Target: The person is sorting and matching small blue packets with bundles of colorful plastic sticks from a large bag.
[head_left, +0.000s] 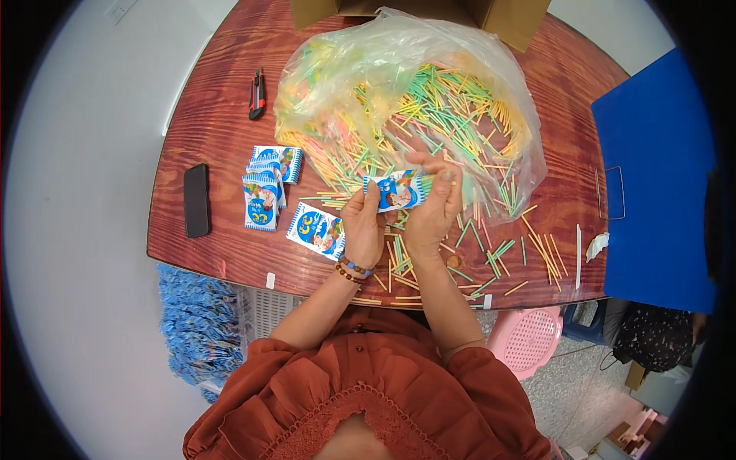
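Observation:
My left hand [363,228] and my right hand [434,208] together hold a small blue and white packet [396,191] above the wooden table [215,130]. The left hand pinches its left end, and the right hand grips its right end with a few thin coloured sticks at the fingertips. Just beyond lies a big clear plastic bag [399,84] full of green, yellow and orange sticks. Loose sticks [491,253] are scattered on the table around and under my hands.
Several filled packets [268,188] lie left of my hands, one more packet [316,230] closer. A black phone [196,200] and a utility knife [257,93] lie at the left. A cardboard box [506,19] stands at the back, a blue board [652,176] right, a pink stool [525,337] below.

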A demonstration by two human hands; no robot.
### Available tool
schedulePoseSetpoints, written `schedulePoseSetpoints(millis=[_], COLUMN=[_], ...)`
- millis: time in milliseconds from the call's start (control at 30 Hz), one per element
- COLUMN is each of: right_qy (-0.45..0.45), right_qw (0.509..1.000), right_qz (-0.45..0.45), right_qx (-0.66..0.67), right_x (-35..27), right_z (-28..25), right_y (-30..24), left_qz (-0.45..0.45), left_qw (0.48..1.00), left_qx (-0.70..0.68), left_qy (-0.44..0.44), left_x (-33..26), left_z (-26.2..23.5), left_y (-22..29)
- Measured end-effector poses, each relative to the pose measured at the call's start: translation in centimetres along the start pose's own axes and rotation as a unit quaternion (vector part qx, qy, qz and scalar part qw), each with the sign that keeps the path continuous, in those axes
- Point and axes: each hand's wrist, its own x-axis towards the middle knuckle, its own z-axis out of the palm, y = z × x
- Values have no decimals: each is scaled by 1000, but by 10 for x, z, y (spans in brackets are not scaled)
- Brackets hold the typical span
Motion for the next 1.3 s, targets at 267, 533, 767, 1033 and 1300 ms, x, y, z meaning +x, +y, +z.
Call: schedulePoseSetpoints(millis=[267, 533, 767, 1033, 1300], right_qy=[-138, -200, -76, -278, -555], right_qw=[989, 980, 986, 928, 783], right_qz=[39, 3, -25, 75, 71], right_qx=[-18, 16, 146, -237, -273], right_x=[20, 43, 57, 3, -17], right_z=[8, 20, 47, 67, 124], right_y=[-13, -22, -39, -19, 37], left_qz=[-24, -89, -99, 53, 139], left_qw=[993, 956, 924, 958, 980], left_qx=[-98, -236, -322, -267, 24], left_qy=[-59, -153, -179, -93, 139], left_x=[14, 30, 41, 32, -28], left_z=[0, -10, -17, -46, -126], left_y=[-2, -2, 19, 68, 128])
